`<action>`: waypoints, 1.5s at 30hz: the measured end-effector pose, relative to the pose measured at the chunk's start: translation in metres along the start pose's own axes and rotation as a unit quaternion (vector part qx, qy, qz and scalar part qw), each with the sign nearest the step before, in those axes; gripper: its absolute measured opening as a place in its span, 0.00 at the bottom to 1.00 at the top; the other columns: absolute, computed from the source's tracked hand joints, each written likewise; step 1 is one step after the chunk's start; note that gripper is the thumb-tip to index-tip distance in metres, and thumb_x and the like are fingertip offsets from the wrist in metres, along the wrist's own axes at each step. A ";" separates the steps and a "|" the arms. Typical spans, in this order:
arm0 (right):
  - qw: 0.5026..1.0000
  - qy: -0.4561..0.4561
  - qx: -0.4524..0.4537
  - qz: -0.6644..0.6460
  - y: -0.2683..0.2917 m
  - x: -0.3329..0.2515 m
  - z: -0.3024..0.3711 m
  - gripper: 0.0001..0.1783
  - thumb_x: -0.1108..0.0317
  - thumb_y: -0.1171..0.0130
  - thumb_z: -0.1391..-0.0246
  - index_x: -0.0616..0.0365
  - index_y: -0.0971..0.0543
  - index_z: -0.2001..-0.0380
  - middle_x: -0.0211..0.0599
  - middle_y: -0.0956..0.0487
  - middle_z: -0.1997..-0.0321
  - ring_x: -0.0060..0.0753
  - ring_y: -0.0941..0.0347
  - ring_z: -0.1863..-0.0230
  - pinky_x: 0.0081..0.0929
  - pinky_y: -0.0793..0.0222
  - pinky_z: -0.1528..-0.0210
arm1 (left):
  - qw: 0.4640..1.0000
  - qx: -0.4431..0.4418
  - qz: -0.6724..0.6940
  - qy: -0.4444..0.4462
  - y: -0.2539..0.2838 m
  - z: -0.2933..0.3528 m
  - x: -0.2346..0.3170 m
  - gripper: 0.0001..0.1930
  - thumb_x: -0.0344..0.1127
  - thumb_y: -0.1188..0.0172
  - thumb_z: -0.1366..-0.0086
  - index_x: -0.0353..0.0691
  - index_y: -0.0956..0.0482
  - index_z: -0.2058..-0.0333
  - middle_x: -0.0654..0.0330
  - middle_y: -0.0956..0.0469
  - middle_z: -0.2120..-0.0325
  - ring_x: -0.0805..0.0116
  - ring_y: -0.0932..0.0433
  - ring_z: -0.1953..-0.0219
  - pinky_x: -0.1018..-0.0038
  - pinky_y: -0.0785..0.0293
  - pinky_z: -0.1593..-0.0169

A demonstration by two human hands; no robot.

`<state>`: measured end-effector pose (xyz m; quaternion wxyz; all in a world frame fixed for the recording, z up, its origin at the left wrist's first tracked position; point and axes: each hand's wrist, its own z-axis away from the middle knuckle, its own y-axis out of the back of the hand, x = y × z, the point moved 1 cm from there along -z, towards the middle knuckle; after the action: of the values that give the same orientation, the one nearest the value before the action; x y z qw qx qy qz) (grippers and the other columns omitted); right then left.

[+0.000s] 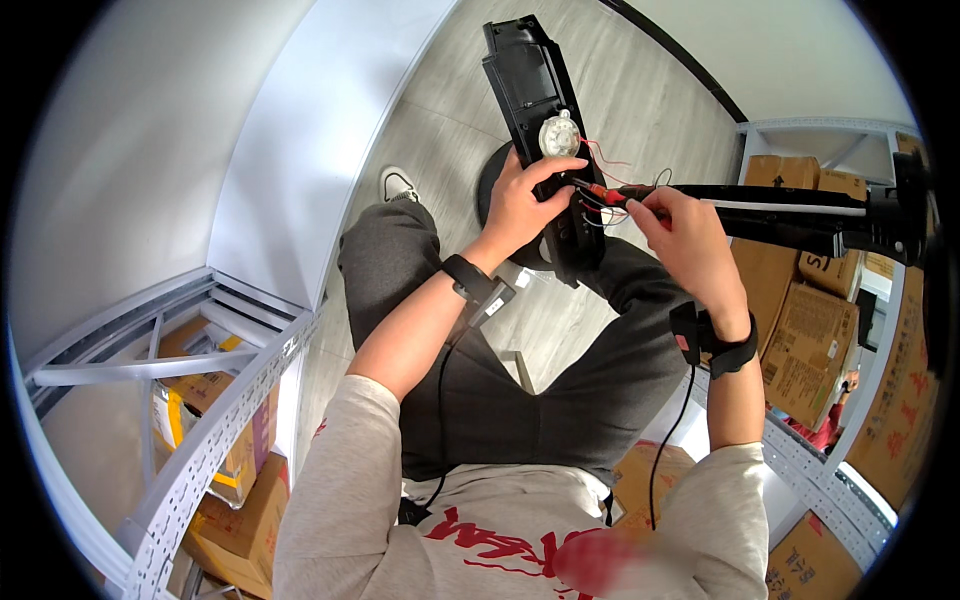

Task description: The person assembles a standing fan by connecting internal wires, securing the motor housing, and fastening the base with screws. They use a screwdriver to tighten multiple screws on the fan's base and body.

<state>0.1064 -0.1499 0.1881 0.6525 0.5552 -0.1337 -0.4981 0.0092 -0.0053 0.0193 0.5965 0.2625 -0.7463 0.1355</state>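
Observation:
A long black plastic housing (530,85) stands tilted between my knees, its inner side toward me. On it sits a round, clear-and-white motor-like part (559,134), with thin red wires (603,153) trailing to the right. My left hand (518,208) grips the housing just below that part, thumb and forefinger at its inner side. My right hand (682,232) pinches a slim red-and-black hand tool (606,195), its exact kind unclear. The tool's tip points left, close to my left thumb. Thin loose wires (612,215) hang around the tool; where they end is hidden.
A black pole with a white strip (780,206) extends rightward behind my right hand. Cardboard boxes (808,350) fill a metal rack at right; another rack (230,400) with boxes (240,520) stands at left. A dark round object (490,185) lies behind the housing. Cabled bands circle both wrists.

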 end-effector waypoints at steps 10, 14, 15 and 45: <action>0.973 0.162 0.141 0.081 -0.011 0.006 0.004 0.12 0.63 0.33 0.45 0.62 0.18 0.67 0.41 0.21 0.77 0.45 0.23 0.76 0.35 0.28 0.70 | 1.000 0.016 -0.014 0.003 -0.001 0.001 -0.002 0.22 0.27 0.32 0.47 0.56 0.16 0.53 0.57 0.25 0.51 0.55 0.24 0.47 0.65 0.25 0.45; 0.993 -0.081 -0.048 -0.065 -0.003 0.005 -0.006 0.13 0.62 0.34 0.44 0.65 0.19 0.67 0.44 0.20 0.77 0.46 0.23 0.77 0.33 0.28 0.70 | 1.000 0.004 -0.022 -0.002 -0.002 0.002 0.001 0.22 0.27 0.31 0.47 0.57 0.16 0.53 0.57 0.25 0.51 0.55 0.24 0.47 0.66 0.25 0.45; 0.990 -0.095 -0.061 -0.082 -0.006 0.011 -0.007 0.14 0.62 0.34 0.44 0.65 0.19 0.66 0.45 0.20 0.77 0.47 0.23 0.77 0.33 0.28 0.69 | 1.000 0.003 -0.023 -0.002 -0.002 0.002 0.001 0.22 0.27 0.31 0.47 0.58 0.16 0.53 0.57 0.26 0.51 0.55 0.24 0.47 0.66 0.25 0.45; 0.982 0.148 0.067 0.098 -0.021 0.012 0.006 0.14 0.63 0.35 0.43 0.64 0.20 0.63 0.41 0.19 0.76 0.45 0.22 0.75 0.37 0.29 0.72 | 0.999 0.018 -0.049 -0.009 -0.001 0.001 0.000 0.21 0.28 0.32 0.46 0.59 0.16 0.54 0.57 0.25 0.52 0.56 0.22 0.50 0.65 0.23 0.50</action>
<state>0.0970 -0.1612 0.1677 0.6720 0.6498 -0.1228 -0.3334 0.0089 -0.0069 0.0187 0.5906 0.3101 -0.7358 0.1169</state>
